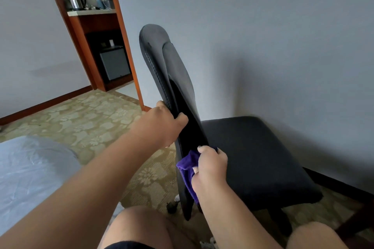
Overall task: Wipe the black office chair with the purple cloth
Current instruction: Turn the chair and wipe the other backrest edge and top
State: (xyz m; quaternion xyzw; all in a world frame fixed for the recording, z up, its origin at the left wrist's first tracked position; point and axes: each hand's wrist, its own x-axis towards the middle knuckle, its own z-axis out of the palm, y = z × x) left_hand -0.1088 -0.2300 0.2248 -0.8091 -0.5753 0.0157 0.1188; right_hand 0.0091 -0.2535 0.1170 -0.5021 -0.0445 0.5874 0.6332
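Black office chair [253, 157]: in the head view, the only one, it stood on the patterned carpet [91, 119] just beside the grey wall [283, 46], seen edge-on with its seat to the right.
Backrest [159, 60]: it rose tall and narrow from this angle, its stitched edge facing the person.
Left hand [162, 125]: it gripped the backrest edge about halfway up, thumb on the near face and fingers wrapped out of sight behind.
Right hand [211, 170]: it was closed round the purple cloth [186, 164], pressing it against the lower backrest where that meets the seat.
Cloth position: it was bunched in the fist, with a loose tail hanging down along the backrest edge.
Step in hand: probably wiping the lower backrest while the other hand steadied the chair.
Doing it well: the bracing grip probably had to stay firm, since a caster [172, 206] showed below and the chair could roll or swivel under pressure.
Stroke: long passes along the edge, with the cloth spread flatter, would likely cover more than a bunched wad.
Watch for: the dangling tail could snag or drag; gathering it in seemed wise.
Left to do: the seat and upper backrest looked untouched by the cloth, though how clean they were could not be told.
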